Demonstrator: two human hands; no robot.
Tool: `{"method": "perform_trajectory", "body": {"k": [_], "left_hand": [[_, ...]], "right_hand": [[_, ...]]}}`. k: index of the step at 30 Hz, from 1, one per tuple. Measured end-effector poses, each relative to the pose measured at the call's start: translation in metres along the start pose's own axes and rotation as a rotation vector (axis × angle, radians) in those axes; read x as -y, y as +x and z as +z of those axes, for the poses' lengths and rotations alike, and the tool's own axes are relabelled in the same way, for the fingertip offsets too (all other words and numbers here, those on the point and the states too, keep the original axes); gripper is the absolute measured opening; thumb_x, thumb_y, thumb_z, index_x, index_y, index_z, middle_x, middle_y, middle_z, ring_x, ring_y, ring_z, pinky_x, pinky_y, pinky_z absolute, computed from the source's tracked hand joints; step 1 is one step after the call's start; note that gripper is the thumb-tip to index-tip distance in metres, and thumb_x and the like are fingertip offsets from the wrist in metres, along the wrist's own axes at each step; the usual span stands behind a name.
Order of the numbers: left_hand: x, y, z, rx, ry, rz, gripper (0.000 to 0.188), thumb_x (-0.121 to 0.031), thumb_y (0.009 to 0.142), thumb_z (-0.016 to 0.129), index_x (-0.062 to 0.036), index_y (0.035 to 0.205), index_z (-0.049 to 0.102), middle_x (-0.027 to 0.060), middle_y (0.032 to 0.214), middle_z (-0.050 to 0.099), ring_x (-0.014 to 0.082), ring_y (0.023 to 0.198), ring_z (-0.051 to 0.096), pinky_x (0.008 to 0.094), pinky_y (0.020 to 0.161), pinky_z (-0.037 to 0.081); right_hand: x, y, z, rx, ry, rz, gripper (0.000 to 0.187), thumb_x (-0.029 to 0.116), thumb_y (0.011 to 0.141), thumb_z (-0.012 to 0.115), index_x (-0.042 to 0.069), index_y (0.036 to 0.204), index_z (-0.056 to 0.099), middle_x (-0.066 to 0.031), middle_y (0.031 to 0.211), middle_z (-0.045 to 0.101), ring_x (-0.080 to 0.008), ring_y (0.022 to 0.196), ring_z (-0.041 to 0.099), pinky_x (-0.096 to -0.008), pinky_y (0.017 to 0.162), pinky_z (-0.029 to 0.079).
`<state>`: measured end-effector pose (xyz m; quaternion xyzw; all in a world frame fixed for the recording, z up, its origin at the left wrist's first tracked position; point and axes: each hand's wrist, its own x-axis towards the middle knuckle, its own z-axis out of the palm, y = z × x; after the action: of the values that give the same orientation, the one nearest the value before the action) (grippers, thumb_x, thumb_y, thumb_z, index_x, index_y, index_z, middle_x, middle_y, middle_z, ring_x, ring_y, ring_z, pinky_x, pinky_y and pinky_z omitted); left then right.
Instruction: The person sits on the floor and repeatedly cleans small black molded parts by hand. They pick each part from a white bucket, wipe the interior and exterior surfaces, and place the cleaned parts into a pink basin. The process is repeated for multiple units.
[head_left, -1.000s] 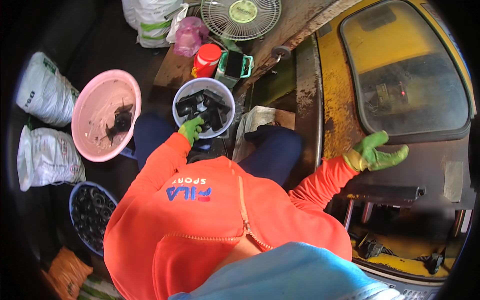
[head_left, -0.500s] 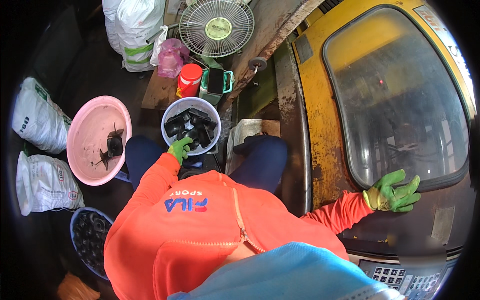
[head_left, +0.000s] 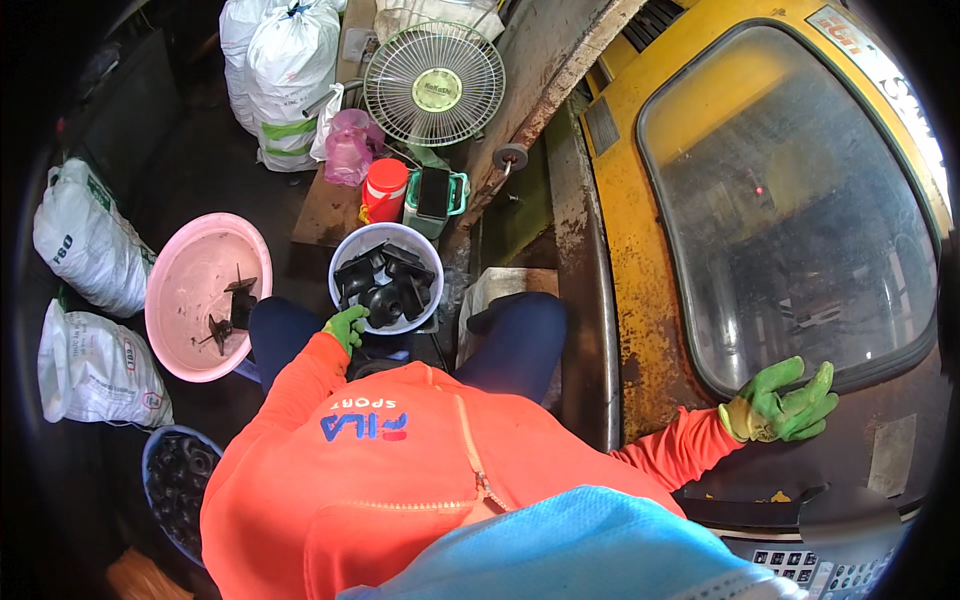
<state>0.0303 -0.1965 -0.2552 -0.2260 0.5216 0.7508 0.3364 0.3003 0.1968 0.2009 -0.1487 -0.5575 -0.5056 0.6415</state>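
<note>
My left hand (head_left: pixel 347 326), in a green glove, is at the lower left rim of a pale lavender basin (head_left: pixel 337 262). Its fingers are loosely curled together, and nothing shows in them. Black moulded parts (head_left: pixel 388 300) with curved, hollow shapes fill the basin, which stands just beyond my knees. Far to the right, my right hand (head_left: pixel 783 402), gloved the same way, is open with its fingers apart. It lies against the machine's door, near the lower edge of the dark window (head_left: pixel 790 220), holding nothing.
A pink basin (head_left: pixel 190 310) on the left holds dark finned pieces (head_left: pixel 237 305). Below it stands a blue basin (head_left: pixel 182 490) of black parts. White sacks (head_left: pixel 105 370) line the left. A fan (head_left: pixel 436 90), red jug (head_left: pixel 384 188) and green container (head_left: pixel 430 205) stand ahead. Machine buttons (head_left: pixel 785 562) show lower right.
My left hand has drawn back from over the black parts to the basin's lower left rim. My right hand stays at the door. The view has shifted slightly.
</note>
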Motion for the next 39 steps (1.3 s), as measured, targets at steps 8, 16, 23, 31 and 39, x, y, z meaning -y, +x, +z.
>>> {"method": "perform_trajectory", "body": {"k": [8,16,23,31,39], "left_hand": [[0.004,0.004,-0.006,0.003,0.004,0.01,0.028,-0.031,0.091,0.06,-0.0062,0.103,0.066,-0.0012,0.061,0.048,0.0092,0.043,0.034,0.0266,0.044,0.031],[0.005,0.004,-0.003,0.005,0.097,-0.086,0.021,-0.029,0.089,0.061,-0.0096,0.093,0.066,-0.0017,0.06,0.048,0.0093,0.043,0.033,0.0277,0.045,0.03],[0.005,0.003,-0.003,-0.009,0.106,-0.094,0.019,-0.029,0.089,0.061,-0.0113,0.092,0.065,-0.0015,0.06,0.048,0.0097,0.043,0.033,0.0278,0.044,0.03],[0.005,0.005,0.001,0.032,0.157,-0.179,0.017,-0.03,0.09,0.06,-0.0136,0.089,0.062,-0.0026,0.061,0.049,0.0095,0.044,0.035,0.0271,0.044,0.031],[0.004,0.003,0.005,0.026,0.204,-0.175,0.017,-0.03,0.089,0.061,-0.0132,0.09,0.062,-0.0024,0.061,0.049,0.0093,0.045,0.035,0.0272,0.046,0.032]], "right_hand": [[0.0,-0.001,0.002,0.035,-0.007,0.019,0.03,0.007,0.077,0.066,0.004,0.107,0.065,-0.0039,0.1,0.069,-0.0257,0.07,0.058,-0.0365,0.06,0.037],[0.0,-0.003,0.001,0.04,-0.03,-0.018,0.026,0.011,0.08,0.066,0.004,0.104,0.066,-0.0041,0.102,0.069,-0.0304,0.08,0.06,-0.0395,0.063,0.041],[0.0,-0.009,-0.002,0.124,-0.03,0.101,0.026,0.014,0.081,0.068,0.005,0.105,0.068,-0.0039,0.105,0.068,-0.0323,0.081,0.059,-0.0404,0.065,0.043],[-0.001,-0.01,0.002,0.039,-0.025,-0.017,0.022,0.013,0.084,0.067,0.003,0.103,0.064,-0.0012,0.106,0.068,-0.0298,0.086,0.06,-0.0387,0.064,0.041],[-0.002,-0.008,0.002,0.055,-0.001,0.024,0.02,0.011,0.081,0.069,0.006,0.1,0.068,-0.0008,0.099,0.07,-0.0318,0.085,0.061,-0.0411,0.068,0.043]]}}
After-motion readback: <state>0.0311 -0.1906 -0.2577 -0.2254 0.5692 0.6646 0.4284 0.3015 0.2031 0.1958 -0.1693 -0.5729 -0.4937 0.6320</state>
